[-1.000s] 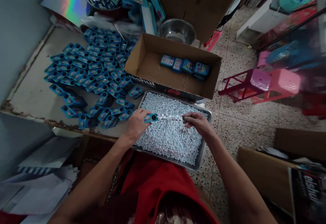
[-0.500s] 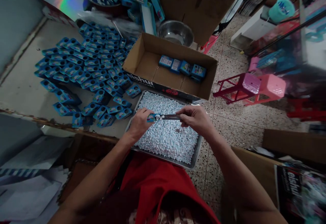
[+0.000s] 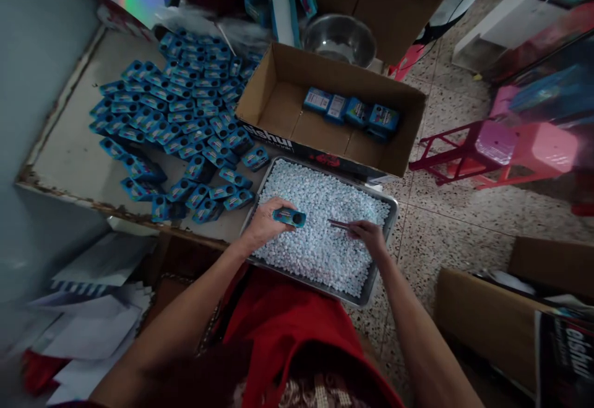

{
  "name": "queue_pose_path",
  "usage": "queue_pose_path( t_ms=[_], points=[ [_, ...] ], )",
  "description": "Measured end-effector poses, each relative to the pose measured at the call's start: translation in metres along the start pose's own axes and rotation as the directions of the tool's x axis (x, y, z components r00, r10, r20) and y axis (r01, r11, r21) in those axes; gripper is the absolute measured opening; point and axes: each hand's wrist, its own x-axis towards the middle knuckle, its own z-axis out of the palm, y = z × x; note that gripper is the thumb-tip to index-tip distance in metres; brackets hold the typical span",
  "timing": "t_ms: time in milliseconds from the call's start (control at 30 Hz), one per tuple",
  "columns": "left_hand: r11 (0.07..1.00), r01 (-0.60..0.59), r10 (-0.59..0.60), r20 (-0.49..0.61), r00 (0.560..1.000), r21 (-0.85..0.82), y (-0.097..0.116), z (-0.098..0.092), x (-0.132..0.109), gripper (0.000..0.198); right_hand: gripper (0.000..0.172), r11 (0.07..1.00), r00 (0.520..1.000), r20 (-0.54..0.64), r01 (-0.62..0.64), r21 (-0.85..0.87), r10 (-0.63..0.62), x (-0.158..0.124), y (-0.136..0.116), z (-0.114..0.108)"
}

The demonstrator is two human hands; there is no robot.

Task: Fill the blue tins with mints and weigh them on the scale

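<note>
My left hand [image 3: 264,225] is closed on a small blue box [image 3: 289,217], held over a metal tray [image 3: 375,281] full of small white pellets [image 3: 320,234]. My right hand [image 3: 366,234] is closed on a thin dark strip [image 3: 341,224], low over the pellets at the tray's right side. The box and the strip are apart. Many more small blue boxes [image 3: 180,117] lie in a heap on the grey surface to the left of the tray.
An open cardboard box [image 3: 278,108] behind the tray holds a row of blue boxes [image 3: 352,111]. A steel bowl [image 3: 340,39] stands behind it. A pink stool [image 3: 505,148] is on the terrazzo floor at right. Cardboard [image 3: 482,315] and papers [image 3: 93,327] lie near my legs.
The strip was joined to the blue box, held between both hands. Now my right hand has drawn the strip away to the right and down, and my left hand keeps the box.
</note>
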Motion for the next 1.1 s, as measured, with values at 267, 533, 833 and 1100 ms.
queue_pose_path(
  t_ms=[267, 533, 833, 1100],
  points=[
    [0.941, 0.047, -0.01, -0.112, 0.994, 0.334, 0.001, -0.021, -0.023, 0.039, 0.053, 0.989, 0.992, 0.128, -0.038, 0.145, 0.019, -0.004, 0.003, 0.043],
    [0.903, 0.038, -0.003, -0.081, 0.997, 0.428, -0.002, -0.009, -0.017, 0.037, 0.047, 0.995, 0.954, 0.298, -0.006, 0.102, -0.024, -0.034, -0.083, 0.027],
    [0.924, -0.028, 0.068, -0.09, 0.994, 0.381, 0.003, 0.005, -0.02, 0.036, 0.024, 0.949, 0.913, 0.371, 0.254, -0.188, -0.171, -0.07, -0.175, 0.051],
    [0.944, -0.053, 0.101, -0.132, 0.986, 0.325, 0.001, 0.007, -0.025, 0.034, 0.014, 0.811, 0.883, 0.352, 0.44, -0.385, -0.311, -0.109, -0.191, 0.071]
  ],
)
